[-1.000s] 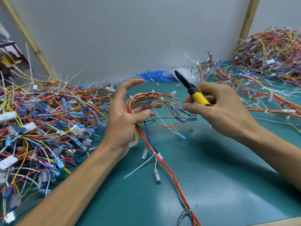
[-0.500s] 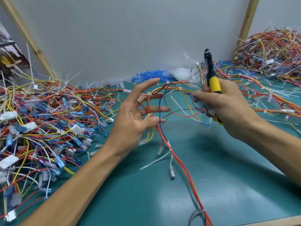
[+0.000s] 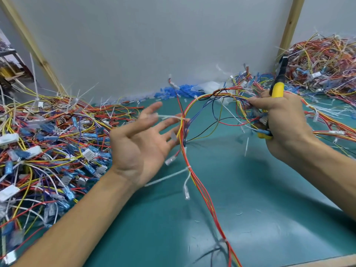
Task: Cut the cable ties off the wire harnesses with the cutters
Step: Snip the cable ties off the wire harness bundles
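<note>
Since my left hand [image 3: 138,149] let go, my right hand [image 3: 285,128] grips yellow-handled cutters [image 3: 277,90] and red-yellow wire harness [image 3: 201,190]; white plastic ties [image 3: 165,176] probably remain.

A teal-green work mat [image 3: 269,189] covers the bench, with a pale wooden edge [image 3: 327,262] showing at the near right corner. A large tangled heap of wire harnesses [image 3: 48,141] with white cable ties lies on the left side. A second heap [image 3: 323,62] sits at the far right. A small mound of blue plastic pieces [image 3: 183,91] lies along the back. Tiny white scraps [image 3: 238,213] dot the bare mat.
</note>
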A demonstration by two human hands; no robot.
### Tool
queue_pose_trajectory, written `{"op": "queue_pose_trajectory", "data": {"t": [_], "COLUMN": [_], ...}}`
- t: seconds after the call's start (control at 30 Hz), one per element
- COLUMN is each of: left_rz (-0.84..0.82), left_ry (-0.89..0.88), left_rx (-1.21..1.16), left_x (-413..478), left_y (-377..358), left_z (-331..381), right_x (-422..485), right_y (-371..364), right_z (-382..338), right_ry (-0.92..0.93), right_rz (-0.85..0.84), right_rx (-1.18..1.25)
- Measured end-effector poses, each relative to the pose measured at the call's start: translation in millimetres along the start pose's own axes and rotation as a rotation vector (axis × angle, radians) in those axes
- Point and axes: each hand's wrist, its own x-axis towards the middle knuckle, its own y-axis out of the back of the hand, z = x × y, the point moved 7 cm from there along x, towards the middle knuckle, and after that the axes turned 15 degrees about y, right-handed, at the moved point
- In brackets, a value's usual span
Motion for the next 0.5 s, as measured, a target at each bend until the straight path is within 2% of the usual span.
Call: {"op": "queue_pose_trajectory", "data": {"t": [0.07, 0.2, 0.27, 0.4, 0.5], "left_rz": [0.029, 0.250, 0.281, 0.284, 0.353], "left_ry": [0.080, 0.204, 0.201, 0.136, 0.090], "left_rx": [0.039, 0.417, 0.507, 0.507, 0.588], "left_x": [2.9, 10.9, 11.9, 13.0, 12.6], "left_y": [2.6, 16.8, 19.7, 20.5, 24.2], "left_z": [-4.4, -21.8, -24.8, -15.2, -10.4], "right_x": [1.1, 1.5, 1.2, 1.8, 1.7], "right_y": [5.3, 9.6, 9.9, 8.6, 5.6], "right_z": [1.7, 5.2, 4.9, 7.9, 9.7], "right_ry": [-0.035, -0.090, -0.101, -0.122, -0.103], "right_rz": [0.047, 0.084, 0.077, 0.028, -0.037], "right_rx": [-0.015, -0.026, -0.046, -0.073, -0.148]}}
